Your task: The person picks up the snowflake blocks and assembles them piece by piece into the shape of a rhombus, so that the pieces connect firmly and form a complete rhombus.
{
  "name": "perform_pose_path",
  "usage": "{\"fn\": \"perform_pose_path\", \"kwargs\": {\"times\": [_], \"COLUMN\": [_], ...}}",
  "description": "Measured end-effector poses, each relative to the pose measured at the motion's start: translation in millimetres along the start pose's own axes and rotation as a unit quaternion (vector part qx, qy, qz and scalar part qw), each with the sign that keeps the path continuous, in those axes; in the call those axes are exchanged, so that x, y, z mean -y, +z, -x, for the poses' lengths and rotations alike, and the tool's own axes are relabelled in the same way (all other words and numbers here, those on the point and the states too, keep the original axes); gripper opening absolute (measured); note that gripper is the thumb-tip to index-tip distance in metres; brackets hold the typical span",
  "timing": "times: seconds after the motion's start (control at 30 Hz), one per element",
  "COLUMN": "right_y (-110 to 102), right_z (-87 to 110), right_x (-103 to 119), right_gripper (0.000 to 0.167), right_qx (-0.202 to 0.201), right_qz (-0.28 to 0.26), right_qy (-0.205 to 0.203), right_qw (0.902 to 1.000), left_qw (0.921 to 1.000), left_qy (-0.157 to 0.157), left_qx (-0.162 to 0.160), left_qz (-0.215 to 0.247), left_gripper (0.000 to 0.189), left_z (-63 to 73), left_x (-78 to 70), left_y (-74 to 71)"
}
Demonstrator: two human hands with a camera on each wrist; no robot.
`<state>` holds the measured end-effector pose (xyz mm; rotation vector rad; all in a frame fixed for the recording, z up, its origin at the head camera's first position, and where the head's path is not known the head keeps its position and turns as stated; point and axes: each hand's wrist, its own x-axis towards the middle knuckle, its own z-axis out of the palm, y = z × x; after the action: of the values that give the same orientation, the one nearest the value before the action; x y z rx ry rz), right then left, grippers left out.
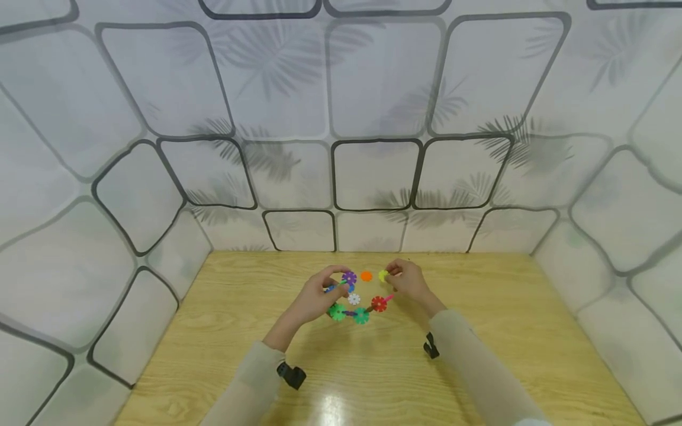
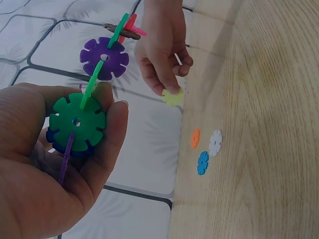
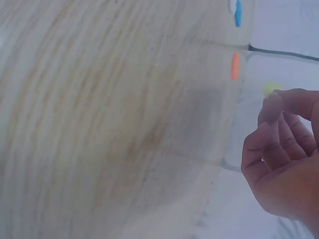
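Observation:
My left hand (image 1: 315,297) holds a chain of slotted plastic discs joined edge to edge. In the left wrist view its fingers curl round a green disc (image 2: 75,112) with a dark blue one behind it; a purple disc (image 2: 112,66) sits further along. The chain hangs above the table in a curve, with a red disc (image 1: 379,304) near its right end. Opposite, my right hand (image 1: 409,281) pinches a yellow slotted disc (image 2: 173,98) between thumb and fingertips. The yellow disc (image 3: 272,89) is apart from the chain and partly covered by the fingers.
Loose on the wooden table (image 1: 229,355) lie an orange disc (image 2: 195,138), a white disc (image 2: 216,143) and a blue disc (image 2: 203,163). A wall covering (image 1: 373,177) with a stone-and-leaf print rises behind the table's far edge and at both sides.

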<state>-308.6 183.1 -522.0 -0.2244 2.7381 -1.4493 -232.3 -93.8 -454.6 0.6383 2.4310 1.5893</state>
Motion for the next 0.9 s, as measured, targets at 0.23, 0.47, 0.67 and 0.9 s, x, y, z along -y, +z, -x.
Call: {"fn": "perform_pose_path", "kwargs": {"times": [0.23, 0.47, 0.67, 0.9], "right_y": [-8, -16, -21, -21], "right_z": [7.2, 13.0, 21.7, 29.9], "right_x": [19, 36, 51, 60], "right_gripper": [0.016, 0.016, 0.014, 0.011], "right_qx": [-0.001, -0.003, 0.007, 0.018], "right_qz": [-0.020, -0.025, -0.029, -0.034], "right_qy": [-0.033, -0.067, -0.085, -0.119], "right_qw": [0.9993, 0.9974, 0.9959, 0.9921], "left_qw": [1.0000, 0.9999, 0.9998, 0.9997], "left_qy": [-0.007, -0.016, -0.018, -0.022], "left_qx": [0.000, -0.002, -0.002, -0.007], "left_qz": [0.003, 0.007, 0.012, 0.012], "left_gripper": [0.043, 0.044, 0.043, 0.042], "left_z": [-0.6, -1.4, -2.4, -3.6], "left_x": [-0.4, -0.6, 0.4, 2.2], "left_y": [0.6, 0.2, 1.0, 1.6]}}
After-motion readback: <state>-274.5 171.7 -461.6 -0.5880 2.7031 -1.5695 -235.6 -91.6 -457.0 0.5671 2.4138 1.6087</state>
